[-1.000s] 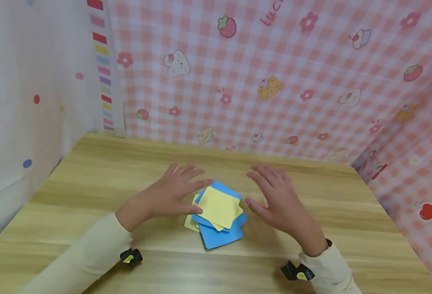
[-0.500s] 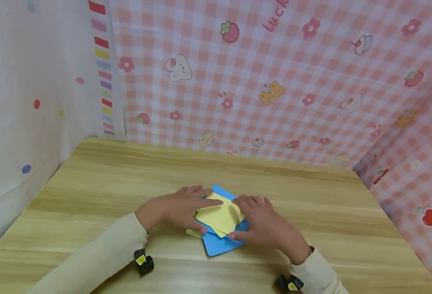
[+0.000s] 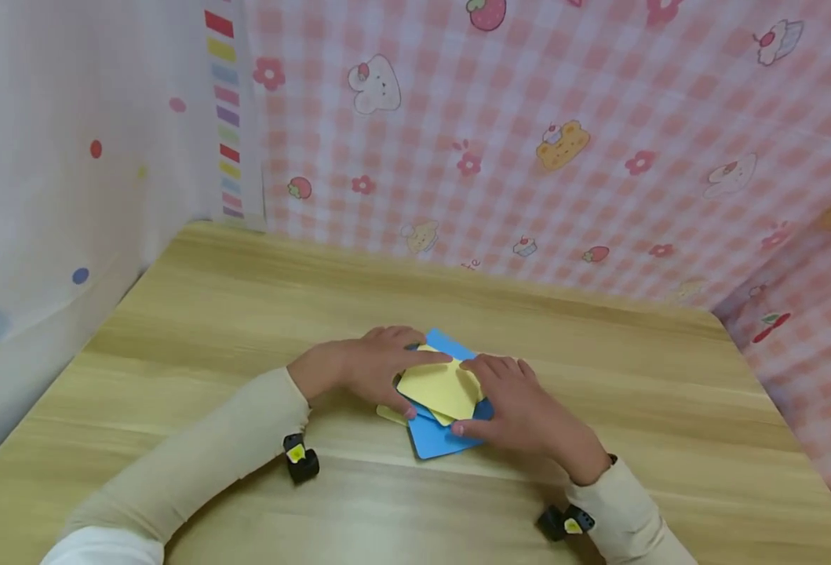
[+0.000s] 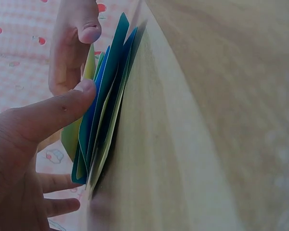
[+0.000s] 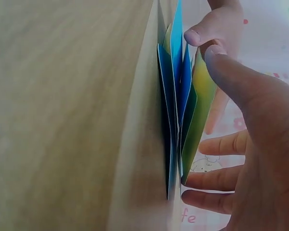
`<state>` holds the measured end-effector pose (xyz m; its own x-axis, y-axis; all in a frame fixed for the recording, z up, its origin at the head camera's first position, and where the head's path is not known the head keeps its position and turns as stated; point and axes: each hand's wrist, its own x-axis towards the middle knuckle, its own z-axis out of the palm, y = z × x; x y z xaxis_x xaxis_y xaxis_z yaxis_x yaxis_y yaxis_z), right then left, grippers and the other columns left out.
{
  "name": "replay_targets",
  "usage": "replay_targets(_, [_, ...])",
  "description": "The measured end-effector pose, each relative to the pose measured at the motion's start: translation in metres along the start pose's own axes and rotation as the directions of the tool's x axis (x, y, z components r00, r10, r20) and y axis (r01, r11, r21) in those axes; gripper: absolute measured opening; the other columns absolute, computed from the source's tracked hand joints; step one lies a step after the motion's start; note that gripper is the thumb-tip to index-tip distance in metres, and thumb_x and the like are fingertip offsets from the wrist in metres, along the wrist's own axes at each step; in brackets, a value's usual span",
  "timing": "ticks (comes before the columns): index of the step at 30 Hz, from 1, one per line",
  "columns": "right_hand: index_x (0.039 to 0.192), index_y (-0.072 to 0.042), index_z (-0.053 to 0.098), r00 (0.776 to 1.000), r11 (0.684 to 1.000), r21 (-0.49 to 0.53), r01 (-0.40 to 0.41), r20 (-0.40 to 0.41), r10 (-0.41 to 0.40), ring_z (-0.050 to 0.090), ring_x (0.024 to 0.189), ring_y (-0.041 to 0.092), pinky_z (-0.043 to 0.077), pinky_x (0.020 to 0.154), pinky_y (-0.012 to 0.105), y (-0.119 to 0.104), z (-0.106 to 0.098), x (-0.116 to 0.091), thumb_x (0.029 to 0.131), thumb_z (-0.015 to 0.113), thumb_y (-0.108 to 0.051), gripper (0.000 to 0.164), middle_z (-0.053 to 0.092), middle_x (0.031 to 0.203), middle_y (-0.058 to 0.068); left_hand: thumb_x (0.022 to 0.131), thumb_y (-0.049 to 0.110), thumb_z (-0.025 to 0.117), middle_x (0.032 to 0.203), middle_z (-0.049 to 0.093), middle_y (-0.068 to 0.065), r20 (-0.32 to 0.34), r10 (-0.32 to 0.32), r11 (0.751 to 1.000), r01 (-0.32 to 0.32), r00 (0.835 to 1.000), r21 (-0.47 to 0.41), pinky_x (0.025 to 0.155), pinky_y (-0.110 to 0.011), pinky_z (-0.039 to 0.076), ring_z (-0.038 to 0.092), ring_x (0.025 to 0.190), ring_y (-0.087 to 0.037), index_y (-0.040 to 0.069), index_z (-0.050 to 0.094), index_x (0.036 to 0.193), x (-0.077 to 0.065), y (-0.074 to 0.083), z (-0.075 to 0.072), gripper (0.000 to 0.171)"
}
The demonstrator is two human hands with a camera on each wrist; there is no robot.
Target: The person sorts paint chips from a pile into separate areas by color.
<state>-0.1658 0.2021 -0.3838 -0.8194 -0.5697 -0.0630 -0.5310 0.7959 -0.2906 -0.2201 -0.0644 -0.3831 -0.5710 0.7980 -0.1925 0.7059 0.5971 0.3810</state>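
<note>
A loose pile of yellow and blue square cards lies on the wooden table, turned at different angles. A yellow card (image 3: pixel 429 388) is on top; a blue card (image 3: pixel 439 439) juts out toward the near side. My left hand (image 3: pixel 380 365) spans the pile's left side, its thumb at the edge and a finger over the top card. From the right, my right hand (image 3: pixel 517 400) covers that side with fingers spread. In the left wrist view, cards (image 4: pixel 103 82) fan apart with gaps between them. The right wrist view shows the thumb beside a yellow card (image 5: pixel 202 82).
The wooden table (image 3: pixel 246 290) reaches back to a pink checked cloth (image 3: pixel 500 196). White dotted cloth (image 3: pixel 125 157) hangs along the left. A small black device (image 3: pixel 302 463) sits at the left cuff and another black device (image 3: pixel 563 522) at the right one.
Both hands have come inward from either side and lowered onto the card pile, now covering its left and right edges. The head view has shifted slightly.
</note>
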Motion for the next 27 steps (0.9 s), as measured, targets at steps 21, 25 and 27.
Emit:
replay_targets(21, [0.140,-0.009,0.045,0.998,0.996,0.061,0.064,0.022,-0.066,0.035,0.141,0.036,0.023,0.115,0.061,0.010,-0.005,0.006,0.088,0.074,-0.055,0.075,0.044,0.147,0.016,0.093,0.057,0.064,0.155,0.037,-0.013,0.001,-0.009,1.000,0.009,1.000,-0.008,0.118,-0.054,0.023,0.028,0.146,-0.032,0.029,0.032,0.160,0.005,0.002,-0.010,0.080])
replay_targets(25, [0.138,-0.010,0.047,0.997,0.993,0.090,0.076,-0.001,-0.076,0.037,0.137,0.035,0.027,0.112,0.060,0.013,-0.002,0.004,0.087,0.074,-0.056,0.073,0.045,0.143,0.013,0.091,0.056,0.068,0.153,0.038,-0.012,-0.004,0.003,1.000,-0.003,1.000,-0.023,0.117,-0.053,0.026,0.031,0.143,-0.030,0.029,0.034,0.160,0.004,0.004,-0.008,0.081])
replay_targets(27, [0.137,-0.010,0.047,0.997,0.991,0.106,0.076,-0.009,-0.076,0.038,0.135,0.035,0.029,0.111,0.061,0.013,0.000,0.003,0.087,0.074,-0.056,0.074,0.045,0.141,0.012,0.090,0.056,0.069,0.153,0.038,-0.012,-0.008,0.003,1.000,-0.003,1.000,-0.021,0.116,-0.052,0.027,0.032,0.142,-0.030,0.030,0.034,0.159,0.004,0.004,-0.007,0.082])
